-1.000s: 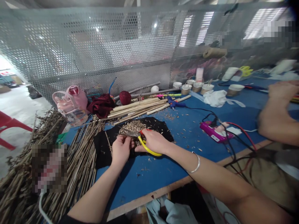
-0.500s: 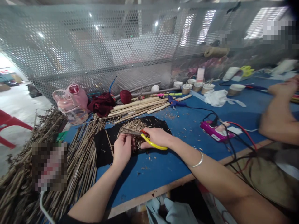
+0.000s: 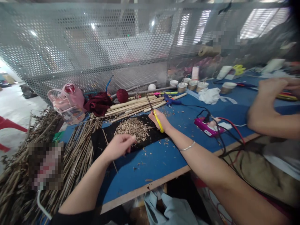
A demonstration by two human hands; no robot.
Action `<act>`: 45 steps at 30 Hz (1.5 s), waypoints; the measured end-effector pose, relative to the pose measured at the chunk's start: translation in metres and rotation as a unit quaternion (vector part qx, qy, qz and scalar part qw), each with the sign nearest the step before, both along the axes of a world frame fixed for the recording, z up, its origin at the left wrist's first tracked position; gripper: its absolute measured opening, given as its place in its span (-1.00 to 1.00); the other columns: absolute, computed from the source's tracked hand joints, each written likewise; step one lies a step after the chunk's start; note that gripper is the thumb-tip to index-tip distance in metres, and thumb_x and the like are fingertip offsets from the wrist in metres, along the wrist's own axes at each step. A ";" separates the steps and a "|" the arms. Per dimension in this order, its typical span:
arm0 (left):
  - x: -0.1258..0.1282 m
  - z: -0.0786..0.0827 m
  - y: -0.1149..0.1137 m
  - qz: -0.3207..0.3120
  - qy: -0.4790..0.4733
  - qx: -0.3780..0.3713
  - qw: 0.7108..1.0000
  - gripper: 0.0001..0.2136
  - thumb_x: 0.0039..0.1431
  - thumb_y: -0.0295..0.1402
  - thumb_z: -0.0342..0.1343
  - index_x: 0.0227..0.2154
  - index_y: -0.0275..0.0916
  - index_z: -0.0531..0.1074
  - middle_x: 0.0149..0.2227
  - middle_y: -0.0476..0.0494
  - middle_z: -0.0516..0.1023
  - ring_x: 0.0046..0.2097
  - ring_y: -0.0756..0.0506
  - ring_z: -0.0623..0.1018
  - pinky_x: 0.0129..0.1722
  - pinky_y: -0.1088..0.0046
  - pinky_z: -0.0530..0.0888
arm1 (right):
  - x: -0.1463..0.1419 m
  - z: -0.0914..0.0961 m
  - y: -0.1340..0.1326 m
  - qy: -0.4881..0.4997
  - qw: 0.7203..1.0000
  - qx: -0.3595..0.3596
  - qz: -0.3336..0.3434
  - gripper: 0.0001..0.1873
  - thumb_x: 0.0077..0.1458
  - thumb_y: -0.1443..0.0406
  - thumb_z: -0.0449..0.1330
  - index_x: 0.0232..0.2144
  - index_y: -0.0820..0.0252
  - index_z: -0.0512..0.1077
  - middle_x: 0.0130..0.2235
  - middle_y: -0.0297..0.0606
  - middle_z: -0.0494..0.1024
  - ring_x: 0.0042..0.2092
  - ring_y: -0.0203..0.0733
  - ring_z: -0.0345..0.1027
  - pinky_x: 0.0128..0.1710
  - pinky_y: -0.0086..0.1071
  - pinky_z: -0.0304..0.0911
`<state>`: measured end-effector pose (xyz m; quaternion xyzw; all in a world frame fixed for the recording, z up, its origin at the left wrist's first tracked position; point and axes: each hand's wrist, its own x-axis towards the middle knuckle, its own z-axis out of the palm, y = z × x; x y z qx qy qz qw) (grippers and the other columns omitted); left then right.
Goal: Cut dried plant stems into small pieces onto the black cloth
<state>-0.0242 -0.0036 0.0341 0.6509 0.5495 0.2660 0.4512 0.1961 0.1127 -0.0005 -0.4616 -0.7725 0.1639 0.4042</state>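
Observation:
My left hand (image 3: 119,146) is closed, thumb against the curled fingers, just over the near edge of a pile of short cut stem pieces (image 3: 133,128). Whatever is between its fingertips cannot be made out. The pile lies on a black cloth (image 3: 97,139). A thin stick (image 3: 105,136) passes beneath the left wrist, its lower end showing over the blue table. My right hand (image 3: 161,120) grips yellow-handled scissors (image 3: 157,118) at the right of the pile, blades pointing up and away. To the left lies a bundle of long dry stems (image 3: 79,150).
Peeled sticks (image 3: 133,104), a blue glue gun (image 3: 171,100) and a dark red yarn ball (image 3: 122,95) lie behind the cloth. A pink bottle (image 3: 70,104) stands back left. A purple power strip (image 3: 206,127) with cables sits right, near another person's arm (image 3: 269,115).
My right hand has moved right with the scissors, away from the left hand, and the blades have swung upward. My left hand has turned palm down, still over the cloth.

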 end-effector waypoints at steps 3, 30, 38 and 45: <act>-0.015 0.000 0.013 0.182 0.076 0.176 0.964 -0.69 0.00 -0.12 0.01 -0.55 -0.29 0.43 -0.66 0.02 0.35 -0.60 0.07 0.28 -0.61 0.59 0.17 | -0.005 -0.008 0.002 0.030 0.999 -0.004 -0.037 -0.53 0.06 -0.10 -0.18 -0.48 0.16 0.18 -0.50 -0.32 0.30 -0.42 -0.25 0.17 -0.38 -0.40 0.10; 0.059 -0.084 -0.141 -0.122 0.132 -0.070 0.981 -0.76 0.07 -0.40 -0.08 -0.27 -0.13 0.47 -0.29 -0.12 0.54 -0.21 -0.14 0.48 -0.18 0.30 0.36 | -0.008 -0.011 -0.001 -0.025 0.999 -0.024 0.006 -0.54 0.05 -0.09 -0.14 -0.44 0.17 0.20 -0.50 -0.34 0.31 -0.46 -0.27 0.17 -0.42 -0.43 0.09; 0.050 -0.043 -0.153 -0.214 0.071 -0.079 0.971 -0.69 0.03 -0.37 -0.01 -0.12 -0.10 0.40 -0.22 -0.07 0.53 -0.16 -0.10 0.48 -0.13 0.40 0.35 | -0.010 -0.012 -0.003 -0.018 0.999 -0.028 0.002 -0.55 0.04 -0.10 -0.12 -0.45 0.16 0.19 -0.51 -0.36 0.29 -0.47 -0.27 0.16 -0.44 -0.43 0.08; -0.002 0.003 -0.081 0.141 0.317 0.111 0.931 -0.72 0.11 -0.38 -0.12 -0.16 -0.26 0.40 -0.17 -0.27 0.49 -0.16 -0.16 0.46 -0.13 0.32 0.31 | -0.009 -0.013 0.001 0.017 0.999 -0.023 -0.028 -0.53 0.06 -0.10 -0.16 -0.47 0.16 0.20 -0.50 -0.33 0.33 -0.41 -0.23 0.23 -0.39 -0.41 0.12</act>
